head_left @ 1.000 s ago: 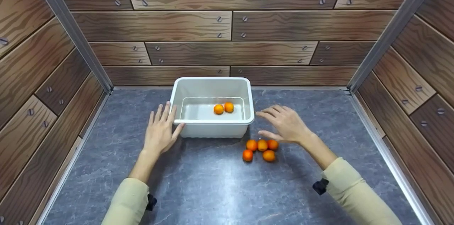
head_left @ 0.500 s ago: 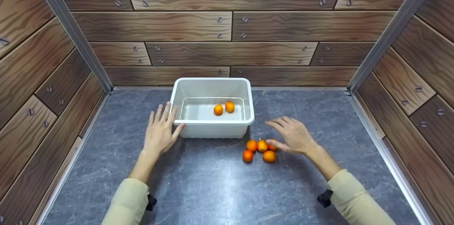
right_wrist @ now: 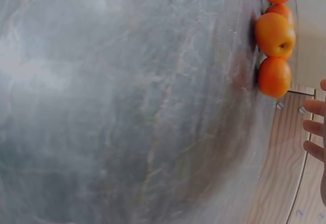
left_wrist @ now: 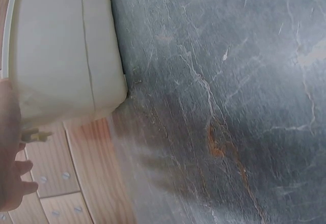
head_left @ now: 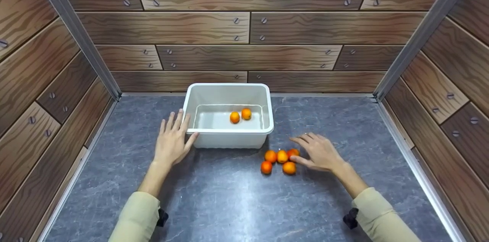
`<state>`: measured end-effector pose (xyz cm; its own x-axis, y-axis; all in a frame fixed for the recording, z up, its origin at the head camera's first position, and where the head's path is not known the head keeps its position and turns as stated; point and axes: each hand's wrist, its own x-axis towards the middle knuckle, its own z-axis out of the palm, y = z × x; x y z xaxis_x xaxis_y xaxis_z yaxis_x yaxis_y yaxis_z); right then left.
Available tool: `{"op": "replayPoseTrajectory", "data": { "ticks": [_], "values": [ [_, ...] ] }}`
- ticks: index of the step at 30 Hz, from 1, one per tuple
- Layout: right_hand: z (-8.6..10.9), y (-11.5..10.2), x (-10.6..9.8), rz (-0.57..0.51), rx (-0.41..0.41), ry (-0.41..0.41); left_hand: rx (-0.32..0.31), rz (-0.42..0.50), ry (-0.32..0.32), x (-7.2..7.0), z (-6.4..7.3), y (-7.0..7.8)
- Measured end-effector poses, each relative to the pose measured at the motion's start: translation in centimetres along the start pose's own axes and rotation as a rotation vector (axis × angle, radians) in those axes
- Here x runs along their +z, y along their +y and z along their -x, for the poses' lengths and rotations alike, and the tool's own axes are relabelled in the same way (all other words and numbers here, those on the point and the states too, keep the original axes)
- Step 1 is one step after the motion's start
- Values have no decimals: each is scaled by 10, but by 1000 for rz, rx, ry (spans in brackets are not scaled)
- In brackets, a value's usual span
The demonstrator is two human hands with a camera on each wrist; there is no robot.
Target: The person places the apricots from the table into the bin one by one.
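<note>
A white plastic bin (head_left: 230, 140) stands on the grey marbled table with two small orange fruits (head_left: 234, 117) inside. My left hand (head_left: 170, 146) lies along the bin's left side, fingers straight and thumb near the front corner; the left wrist view shows the bin's wall (left_wrist: 56, 46) beside that hand. To the front right of the bin, several more orange fruits (head_left: 270, 156) sit in a tight cluster. My right hand (head_left: 319, 153) hovers at the cluster's right edge, fingers extended, its thumb overlapping the rear right fruit (head_left: 293, 152). In the right wrist view, its fingertips show near the fruits (right_wrist: 275, 34).
Wood-patterned panels (head_left: 244, 28) close off the back and both sides. Metal strips (head_left: 414, 169) run along the table's edges. The bin stands close to the back wall, and the grey table surface (head_left: 229, 200) stretches in front of it.
My right hand has drawn back from beside the bin's right rim, moving right and toward me to the fruit cluster. My left hand and the bin have stayed in place.
</note>
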<state>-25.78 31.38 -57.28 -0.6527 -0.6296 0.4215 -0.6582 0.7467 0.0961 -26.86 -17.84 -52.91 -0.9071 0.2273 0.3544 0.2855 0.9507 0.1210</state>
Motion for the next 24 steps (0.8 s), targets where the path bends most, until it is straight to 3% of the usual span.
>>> {"op": "replayPoseTrajectory", "data": {
  "ticks": [24],
  "values": [
    [15, -1, 24, -38, 53, -37, 5, -4, 4, 0, 0, -1]
  ]
}}
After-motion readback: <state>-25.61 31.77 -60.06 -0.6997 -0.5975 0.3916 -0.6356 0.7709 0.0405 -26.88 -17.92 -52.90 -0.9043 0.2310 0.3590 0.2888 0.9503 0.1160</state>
